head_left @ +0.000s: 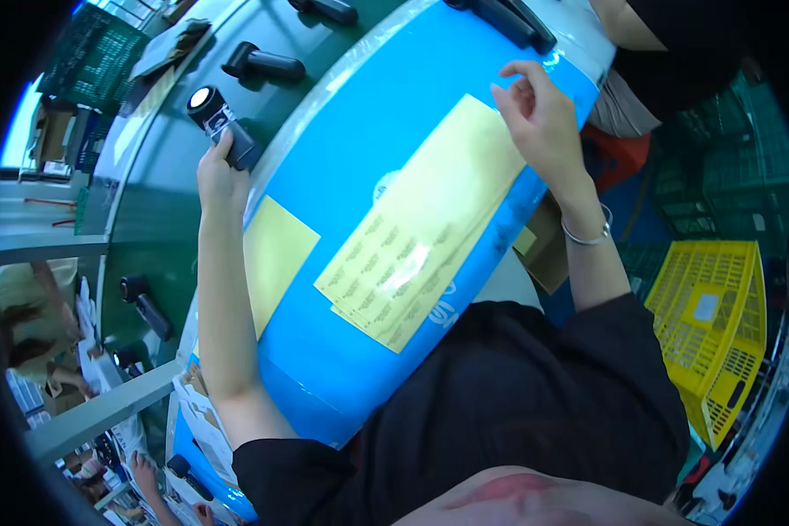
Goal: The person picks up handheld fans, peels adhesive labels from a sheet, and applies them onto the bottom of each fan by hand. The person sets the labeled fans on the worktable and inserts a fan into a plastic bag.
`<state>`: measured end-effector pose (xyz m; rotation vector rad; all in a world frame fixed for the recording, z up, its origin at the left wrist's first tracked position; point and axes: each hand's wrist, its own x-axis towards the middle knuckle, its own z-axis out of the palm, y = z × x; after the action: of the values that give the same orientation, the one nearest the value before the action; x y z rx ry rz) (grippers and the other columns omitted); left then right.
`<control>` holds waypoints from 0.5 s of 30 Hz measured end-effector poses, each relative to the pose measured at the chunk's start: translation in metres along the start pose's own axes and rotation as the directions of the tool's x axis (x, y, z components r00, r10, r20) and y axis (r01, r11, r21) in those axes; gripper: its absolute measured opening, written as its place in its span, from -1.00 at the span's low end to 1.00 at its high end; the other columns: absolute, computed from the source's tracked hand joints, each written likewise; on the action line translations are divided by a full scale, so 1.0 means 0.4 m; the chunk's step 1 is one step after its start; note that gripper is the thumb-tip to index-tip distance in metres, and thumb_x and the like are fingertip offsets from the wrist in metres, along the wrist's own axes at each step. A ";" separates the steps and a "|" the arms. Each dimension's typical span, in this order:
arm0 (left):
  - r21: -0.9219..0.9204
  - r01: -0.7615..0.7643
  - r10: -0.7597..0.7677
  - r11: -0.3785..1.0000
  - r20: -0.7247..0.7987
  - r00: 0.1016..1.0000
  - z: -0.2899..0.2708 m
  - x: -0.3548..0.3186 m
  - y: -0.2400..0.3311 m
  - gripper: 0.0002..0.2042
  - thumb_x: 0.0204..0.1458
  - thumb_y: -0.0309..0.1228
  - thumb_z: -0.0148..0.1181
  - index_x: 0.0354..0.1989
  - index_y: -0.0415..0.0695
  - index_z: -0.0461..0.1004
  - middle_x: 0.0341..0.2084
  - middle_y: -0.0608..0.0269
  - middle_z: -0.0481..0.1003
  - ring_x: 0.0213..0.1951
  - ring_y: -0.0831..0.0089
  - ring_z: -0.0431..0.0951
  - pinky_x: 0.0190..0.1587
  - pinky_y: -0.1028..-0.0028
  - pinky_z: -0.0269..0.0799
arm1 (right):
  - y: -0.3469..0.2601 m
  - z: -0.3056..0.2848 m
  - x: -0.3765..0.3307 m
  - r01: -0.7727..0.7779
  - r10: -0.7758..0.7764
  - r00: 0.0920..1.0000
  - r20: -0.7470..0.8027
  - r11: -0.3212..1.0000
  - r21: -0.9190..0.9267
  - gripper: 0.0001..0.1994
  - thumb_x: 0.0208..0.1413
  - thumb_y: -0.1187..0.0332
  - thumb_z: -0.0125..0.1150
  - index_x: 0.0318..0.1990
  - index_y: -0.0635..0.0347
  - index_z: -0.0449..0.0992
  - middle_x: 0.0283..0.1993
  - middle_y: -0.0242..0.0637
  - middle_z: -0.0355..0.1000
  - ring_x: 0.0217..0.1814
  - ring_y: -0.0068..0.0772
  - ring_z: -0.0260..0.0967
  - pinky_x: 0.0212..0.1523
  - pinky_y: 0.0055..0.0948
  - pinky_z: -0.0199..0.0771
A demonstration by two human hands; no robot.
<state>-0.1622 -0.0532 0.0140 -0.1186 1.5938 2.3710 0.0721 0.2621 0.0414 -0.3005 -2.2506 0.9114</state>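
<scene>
Reaching out at the upper left, my left hand [223,181] is closed round the lower part of a dark handheld device [242,151]. Its short grip leads to a round head with a bright white centre. My right hand [539,118] is raised by the upper right edge of a stack of yellow label sheets [412,237]. Its fingers are loosely curled, the thumb is apart from the forefinger, and nothing shows between them. The sheets lie on the blue-covered work surface [324,377], with small print in rows at their near end. Another yellow sheet [276,250] lies beside my left forearm.
Similar dark devices [267,65] lie on the green surface [171,263] to the left. One more dark device [513,24] rests at the far end of the blue cover. A yellow plastic crate [710,307] stands at the right. Other people work at the far right and left.
</scene>
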 end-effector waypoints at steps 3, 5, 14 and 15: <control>0.538 -0.135 0.229 0.832 -0.112 0.967 -0.193 0.151 -0.006 -0.67 0.17 -0.36 0.03 0.00 -0.32 0.28 -0.15 0.08 0.39 -0.10 0.22 0.40 0.00 0.27 0.28 | 0.006 -0.012 -0.016 -0.042 0.042 0.999 0.032 0.999 0.026 -0.81 0.06 0.40 0.21 -0.19 0.22 0.41 -0.57 -0.35 0.31 -0.57 -0.54 0.26 -0.56 -0.51 0.25; 0.933 -0.028 0.518 0.359 -0.175 0.838 -0.154 0.148 0.008 -0.63 0.13 -0.33 0.06 0.04 -0.28 0.27 -0.10 0.03 0.33 -0.05 0.15 0.33 0.02 0.18 0.22 | 0.020 0.003 -0.036 -0.132 0.126 0.990 0.069 0.988 0.080 -0.82 0.05 0.42 0.21 -0.20 0.24 0.42 -0.55 -0.37 0.30 -0.55 -0.58 0.23 -0.54 -0.55 0.25; 0.922 -0.380 0.311 0.076 0.340 0.887 0.158 0.170 -0.017 -0.51 0.14 0.08 -0.15 0.19 0.16 0.21 -0.18 -0.18 0.47 -0.03 -0.11 0.44 0.04 0.12 0.29 | -0.074 0.054 -0.124 -0.011 -0.022 0.978 0.206 0.987 0.159 -0.80 0.00 0.48 0.20 -0.19 0.25 0.43 -0.45 -0.25 0.37 -0.45 -0.37 0.34 -0.43 -0.44 0.36; 0.955 -0.291 0.294 0.060 0.262 0.919 0.169 0.182 -0.024 -0.52 0.14 0.10 -0.17 0.14 0.14 0.25 -0.16 -0.14 0.48 -0.01 -0.10 0.43 0.08 0.14 0.26 | -0.083 0.052 -0.139 -0.004 -0.029 0.979 0.202 0.987 0.158 -0.80 0.00 0.48 0.20 -0.19 0.25 0.43 -0.45 -0.25 0.37 -0.45 -0.37 0.34 -0.43 -0.44 0.36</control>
<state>-0.2233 0.0257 0.0154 0.5544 3.0502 0.8494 0.1007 0.2025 0.0251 -0.1258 -2.3438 1.1516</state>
